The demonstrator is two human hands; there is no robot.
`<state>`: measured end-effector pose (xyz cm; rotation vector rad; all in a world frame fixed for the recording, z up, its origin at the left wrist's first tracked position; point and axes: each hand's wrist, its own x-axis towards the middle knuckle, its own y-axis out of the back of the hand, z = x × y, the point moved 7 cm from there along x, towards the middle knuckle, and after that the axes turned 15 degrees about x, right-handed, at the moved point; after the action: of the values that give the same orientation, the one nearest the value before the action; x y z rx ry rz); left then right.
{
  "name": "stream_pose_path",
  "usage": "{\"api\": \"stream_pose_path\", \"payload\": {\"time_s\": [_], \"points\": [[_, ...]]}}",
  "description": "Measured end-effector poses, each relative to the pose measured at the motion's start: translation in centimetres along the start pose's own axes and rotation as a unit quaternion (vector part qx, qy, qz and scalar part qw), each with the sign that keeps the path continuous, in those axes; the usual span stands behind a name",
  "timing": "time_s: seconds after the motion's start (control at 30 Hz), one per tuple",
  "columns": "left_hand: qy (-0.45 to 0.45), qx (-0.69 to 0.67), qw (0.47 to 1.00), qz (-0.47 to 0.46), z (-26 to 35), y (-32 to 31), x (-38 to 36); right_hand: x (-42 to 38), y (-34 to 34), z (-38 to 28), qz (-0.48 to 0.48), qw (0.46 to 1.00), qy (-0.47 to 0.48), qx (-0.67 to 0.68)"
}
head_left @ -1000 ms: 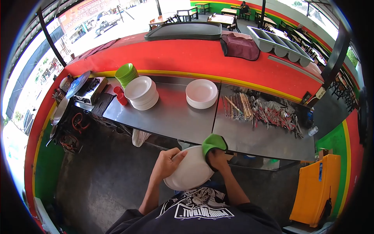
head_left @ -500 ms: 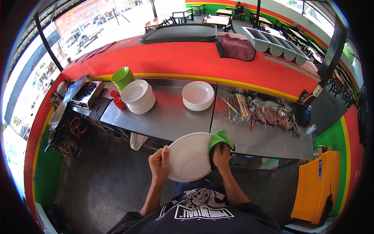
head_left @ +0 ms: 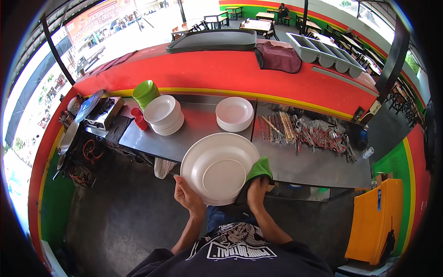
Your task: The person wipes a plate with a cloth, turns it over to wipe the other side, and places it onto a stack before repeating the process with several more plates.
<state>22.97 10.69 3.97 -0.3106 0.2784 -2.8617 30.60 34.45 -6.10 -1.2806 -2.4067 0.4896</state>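
A large white plate point(head_left: 221, 171) is held up in front of my body, its round inner face turned toward the camera. My left hand point(head_left: 188, 193) grips its lower left rim, fingers partly behind it. My right hand point(head_left: 256, 190) is closed round a green cloth point(head_left: 260, 170) with a dark edge, pressed to the plate's right rim. Beyond the plate, a stack of white plates point(head_left: 234, 113) and a taller white stack point(head_left: 163, 114) stand on the metal table point(head_left: 198, 150).
Green bowls point(head_left: 145, 92) and red cups point(head_left: 140, 121) stand left on the table, near a stove point(head_left: 102, 113). Cutlery point(head_left: 323, 136) lies right. Dark trays point(head_left: 212, 39) and a grey divided holder point(head_left: 325, 53) top the red wall. An orange box point(head_left: 374, 221) stands lower right.
The plate has tipped so its inner face shows more fully, and it sits higher. My left hand has shifted slightly down its rim; my right hand and the cloth have moved a little left and down.
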Motion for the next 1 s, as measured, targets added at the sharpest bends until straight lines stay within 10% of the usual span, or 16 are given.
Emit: {"api": "stream_pose_path", "payload": {"time_s": [0.2, 0.57, 1.0], "points": [[0.018, 0.046, 0.993, -0.103, 0.3, -1.0, 1.5, 0.5, -0.9, -3.2, -0.028, 0.994, -0.108, 0.006], [0.023, 0.192, 0.933, -0.303, 1.4, -2.1, 1.0, 0.3, -0.5, -3.6, -0.211, 0.948, 0.05, -0.231], [0.034, 0.095, 0.973, -0.206, -1.4, -2.8, 0.2, -8.9, -8.9, -7.6, -0.516, 0.805, 0.181, -0.228]]}}
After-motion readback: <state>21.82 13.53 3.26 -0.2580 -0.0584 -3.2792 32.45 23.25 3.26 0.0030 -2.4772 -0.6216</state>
